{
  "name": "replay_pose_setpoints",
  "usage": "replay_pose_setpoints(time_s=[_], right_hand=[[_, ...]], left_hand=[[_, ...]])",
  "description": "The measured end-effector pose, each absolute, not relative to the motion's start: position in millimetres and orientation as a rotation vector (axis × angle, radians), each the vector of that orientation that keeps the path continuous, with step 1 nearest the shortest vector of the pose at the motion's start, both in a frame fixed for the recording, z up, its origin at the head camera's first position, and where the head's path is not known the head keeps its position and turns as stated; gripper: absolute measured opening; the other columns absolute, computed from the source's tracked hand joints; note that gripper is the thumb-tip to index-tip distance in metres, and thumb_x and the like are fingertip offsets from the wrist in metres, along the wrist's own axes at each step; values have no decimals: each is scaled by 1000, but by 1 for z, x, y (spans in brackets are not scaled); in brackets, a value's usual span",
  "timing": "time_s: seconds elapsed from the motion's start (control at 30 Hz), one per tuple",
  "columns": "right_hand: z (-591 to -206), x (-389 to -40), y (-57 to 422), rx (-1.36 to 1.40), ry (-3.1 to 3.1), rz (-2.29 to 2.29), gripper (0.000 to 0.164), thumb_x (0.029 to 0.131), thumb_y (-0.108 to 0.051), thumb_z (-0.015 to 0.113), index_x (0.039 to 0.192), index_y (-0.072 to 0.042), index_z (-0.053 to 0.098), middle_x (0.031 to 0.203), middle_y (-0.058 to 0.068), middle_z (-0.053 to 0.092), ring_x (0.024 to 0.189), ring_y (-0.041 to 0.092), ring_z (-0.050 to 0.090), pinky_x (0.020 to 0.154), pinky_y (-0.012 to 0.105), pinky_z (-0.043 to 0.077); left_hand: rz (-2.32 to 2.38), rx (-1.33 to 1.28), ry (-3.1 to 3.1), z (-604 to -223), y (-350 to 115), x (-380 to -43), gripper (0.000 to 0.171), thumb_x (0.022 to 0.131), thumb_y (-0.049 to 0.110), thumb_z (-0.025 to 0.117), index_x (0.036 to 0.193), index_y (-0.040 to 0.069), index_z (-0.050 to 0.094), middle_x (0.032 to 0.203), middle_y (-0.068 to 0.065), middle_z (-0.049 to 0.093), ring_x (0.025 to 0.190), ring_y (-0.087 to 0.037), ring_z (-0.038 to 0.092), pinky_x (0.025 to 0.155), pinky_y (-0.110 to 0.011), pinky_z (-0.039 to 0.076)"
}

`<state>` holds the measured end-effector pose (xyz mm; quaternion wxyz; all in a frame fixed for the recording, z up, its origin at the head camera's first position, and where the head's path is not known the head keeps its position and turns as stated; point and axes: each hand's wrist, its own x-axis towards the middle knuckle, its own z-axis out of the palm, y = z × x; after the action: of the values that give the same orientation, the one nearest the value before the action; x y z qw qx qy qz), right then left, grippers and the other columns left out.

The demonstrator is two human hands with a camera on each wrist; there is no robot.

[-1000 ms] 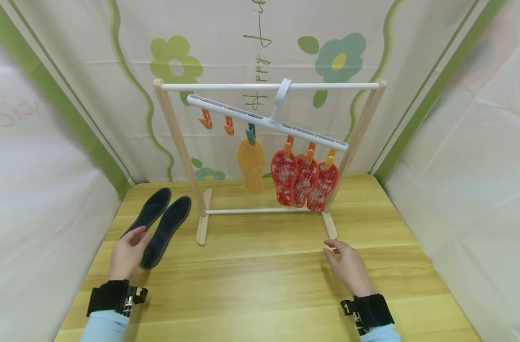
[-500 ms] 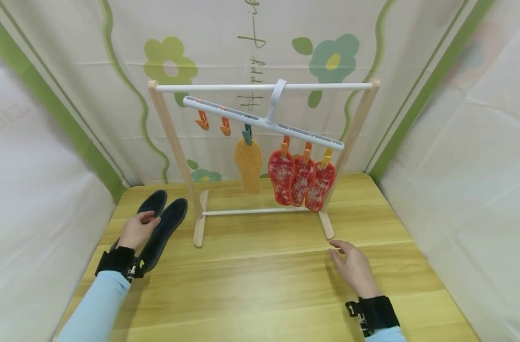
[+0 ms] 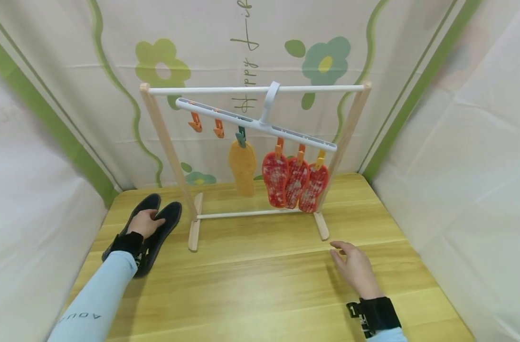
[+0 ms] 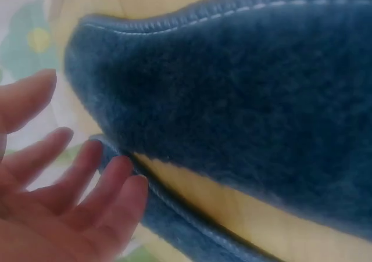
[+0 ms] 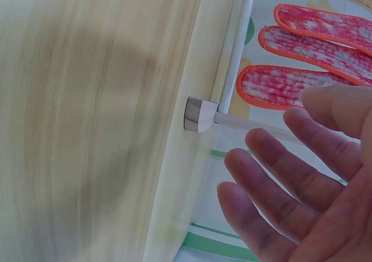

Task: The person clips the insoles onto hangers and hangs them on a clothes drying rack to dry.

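Two dark blue fuzzy insoles lie side by side at the table's left, one (image 3: 150, 201) outward and one (image 3: 167, 223) nearer the rack. My left hand (image 3: 143, 223) is over them, its wrist strap covering part of both. The left wrist view shows that hand (image 4: 64, 198) with fingers loosely bent and spread, fingertips overlapping the edge of the farther insole (image 4: 192, 234), nothing gripped. My right hand (image 3: 354, 270) hovers over the table near the rack's right foot (image 3: 321, 227). Its fingers are relaxed and hold nothing, as the right wrist view also shows.
A wooden rack with a white rail (image 3: 208, 90) carries a tilted pale hanger (image 3: 263, 125). One yellow insole (image 3: 242, 171) and three red patterned insoles (image 3: 275, 179) hang from its clips. Two orange clips (image 3: 218, 129) at its left bear nothing. Cloth walls (image 3: 456, 166) enclose the table.
My left hand has moved forward from beside the outer insole to a place over both insoles. The right hand has barely moved. The head view has shifted slightly.
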<state>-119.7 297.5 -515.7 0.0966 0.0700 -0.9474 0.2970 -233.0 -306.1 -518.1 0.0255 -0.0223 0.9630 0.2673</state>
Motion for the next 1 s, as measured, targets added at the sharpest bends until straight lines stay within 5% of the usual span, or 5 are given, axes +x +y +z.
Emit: replay_pose_setpoints(time_s=[0.6, 1.0], right_hand=[[-516, -116, 289, 225, -2807, 892, 25, 96, -11, 67, 119, -2, 68, 115, 19, 68, 98, 37, 66, 79, 50, 55], [-510, -120, 285, 222, -2789, 920, 27, 96, -12, 67, 121, -2, 68, 117, 18, 67, 99, 36, 66, 78, 50, 55]], left_hand=[[681, -166, 2916, -531, -319, -237, 75, 82, 26, 80, 132, -19, 47, 128, -41, 49, 114, -57, 48, 94, -63, 41], [1038, -191, 2966, -501, -311, -217, 45, 102, 19, 56, 125, -19, 50, 111, -36, 57, 97, -47, 57, 78, -53, 50]])
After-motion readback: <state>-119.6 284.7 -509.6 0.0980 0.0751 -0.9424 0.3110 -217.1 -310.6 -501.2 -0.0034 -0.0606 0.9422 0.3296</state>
